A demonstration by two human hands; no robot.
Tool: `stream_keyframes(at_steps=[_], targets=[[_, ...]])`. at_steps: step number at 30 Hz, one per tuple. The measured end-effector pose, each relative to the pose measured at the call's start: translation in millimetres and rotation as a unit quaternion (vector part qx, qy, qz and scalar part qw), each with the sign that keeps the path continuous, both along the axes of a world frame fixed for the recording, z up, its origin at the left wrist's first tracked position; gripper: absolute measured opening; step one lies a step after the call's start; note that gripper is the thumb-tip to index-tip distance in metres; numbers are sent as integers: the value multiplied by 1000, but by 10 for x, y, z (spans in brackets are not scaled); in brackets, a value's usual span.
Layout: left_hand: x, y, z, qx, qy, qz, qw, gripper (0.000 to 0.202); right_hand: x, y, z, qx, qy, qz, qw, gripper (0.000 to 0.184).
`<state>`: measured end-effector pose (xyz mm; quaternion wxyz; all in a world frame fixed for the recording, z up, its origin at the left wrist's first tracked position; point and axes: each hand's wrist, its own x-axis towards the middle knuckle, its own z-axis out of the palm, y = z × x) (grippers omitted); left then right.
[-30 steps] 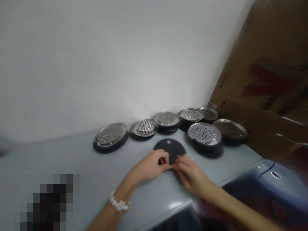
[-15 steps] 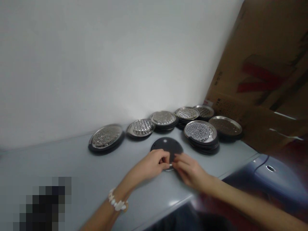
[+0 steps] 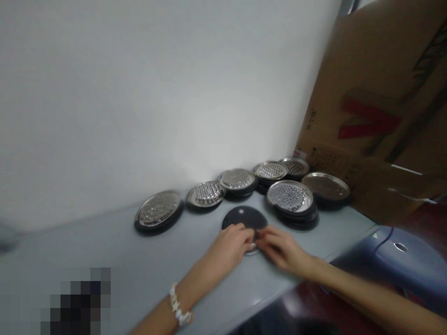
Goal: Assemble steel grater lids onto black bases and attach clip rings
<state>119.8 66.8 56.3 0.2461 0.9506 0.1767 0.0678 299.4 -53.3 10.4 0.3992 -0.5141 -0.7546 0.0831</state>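
Observation:
A round grater (image 3: 244,216) lies on the table between my hands, its dark side up and a strip of silvery metal edge showing at the near side. My left hand (image 3: 233,242), with a white beaded bracelet at the wrist, has its fingers curled on that near edge. Opposite it, my right hand (image 3: 280,247) pinches the same edge from the right. The fingertips nearly meet, and they partly hide the rim. Just behind stands a stack of graters (image 3: 290,196) with a perforated metal face on top.
More round graters with dark rims line the wall: a single-looking one (image 3: 158,210) at left, another (image 3: 206,194), and stacks (image 3: 238,179) further right. A large cardboard box (image 3: 366,60) bounds the right side. A blue stool (image 3: 412,253) stands beyond the table (image 3: 115,251).
The view has shifted slightly, so everything sits a little lower. My hands stay at the near edge of the grater; the left fingers have moved closer to the right ones.

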Motion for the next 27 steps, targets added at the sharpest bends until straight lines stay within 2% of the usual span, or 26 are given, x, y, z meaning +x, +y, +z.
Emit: stream_keyframes(at_steps=[6,13,17,20,22,24,25,27], targets=[[35,-81,53,27,43,31,998,6,92,-12,-3,-13,25,13,1000,16],[66,-182,37,82,70,34,994,48,175,-74,-24,16,-16,-6,1000,16],[39,-223,-33,146,50,50,987,55,114,-115,73,69,-74,-7,995,16],[-79,-231,-95,225,-1,23,974,40,-53,-135,279,123,-83,14,989,22],[-231,-223,-118,272,-49,-2,961,39,-187,-167,519,137,-50,38,989,27],[-449,-210,-104,269,-105,5,957,44,-280,-246,829,68,21,37,997,25],[-580,-201,-77,249,-133,33,959,42,-292,-309,989,42,63,28,997,28],[-878,-166,21,187,-173,162,953,35,-231,-478,1247,41,141,-3,989,31]])
